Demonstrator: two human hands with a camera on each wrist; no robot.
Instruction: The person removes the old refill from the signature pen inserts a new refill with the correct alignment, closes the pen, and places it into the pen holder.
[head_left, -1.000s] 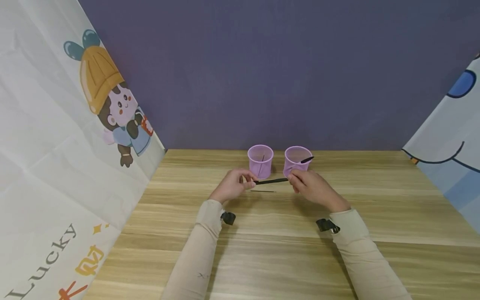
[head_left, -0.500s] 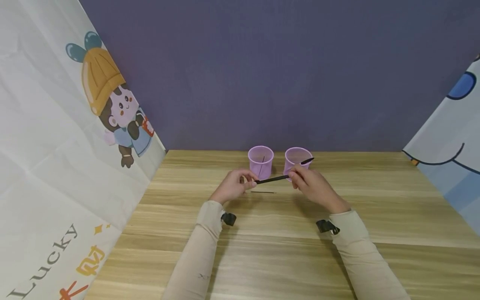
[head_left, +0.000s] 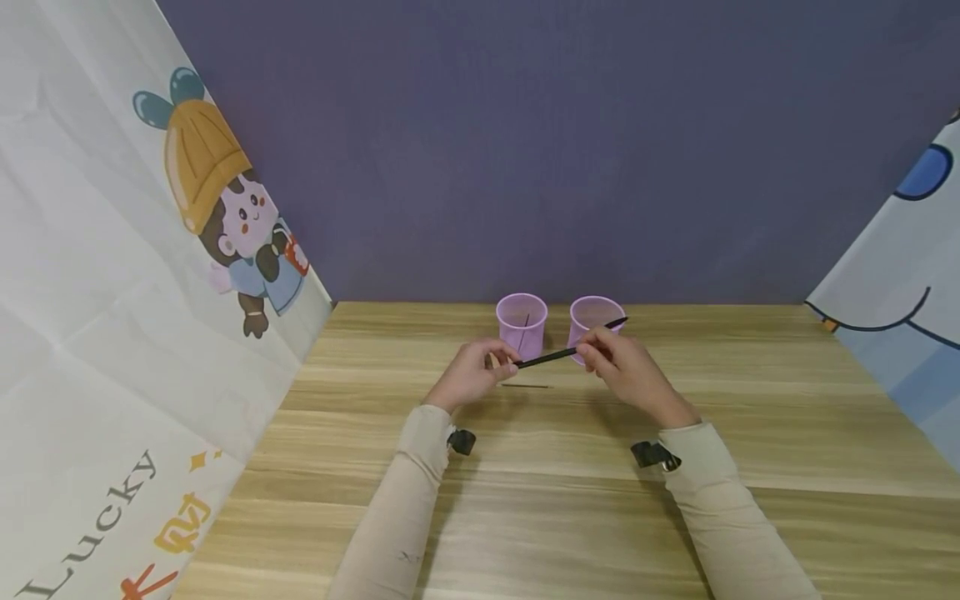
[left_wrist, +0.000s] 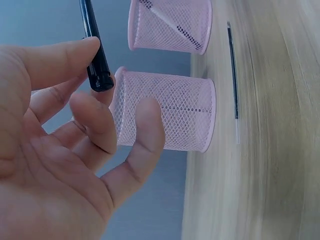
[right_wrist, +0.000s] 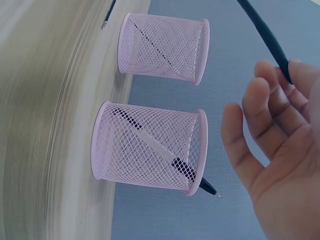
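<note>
A black pen (head_left: pixel 546 358) is held up over the table between two hands. My left hand (head_left: pixel 468 372) pinches its left end between thumb and fingers, the other fingers loosely curled. At the higher right end, thumb and fingertips of my right hand (head_left: pixel 628 371) pinch the pen. Below it, a thin pen refill (left_wrist: pixel 233 70) with a clear end lies on the wood. Just behind the hands stand two pink mesh pen cups. The left cup (right_wrist: pixel 187 45) has a thin dark refill leaning inside. In the right cup (right_wrist: pixel 107 145) leans a pen (right_wrist: pixel 207 187), point up, past the rim.
The wooden table (head_left: pixel 525 500) ends at a dark blue-grey backdrop (head_left: pixel 525 150) right behind the cups. Printed white sheets flank it, a left sheet (head_left: pixel 75 292) with a cartoon figure and a right sheet (head_left: pixel 930 267) with blue shapes.
The pen's right end has risen slightly with my right hand, so the pen slants more. My left hand has shifted a little to the right. Cups and refill stay in place.
</note>
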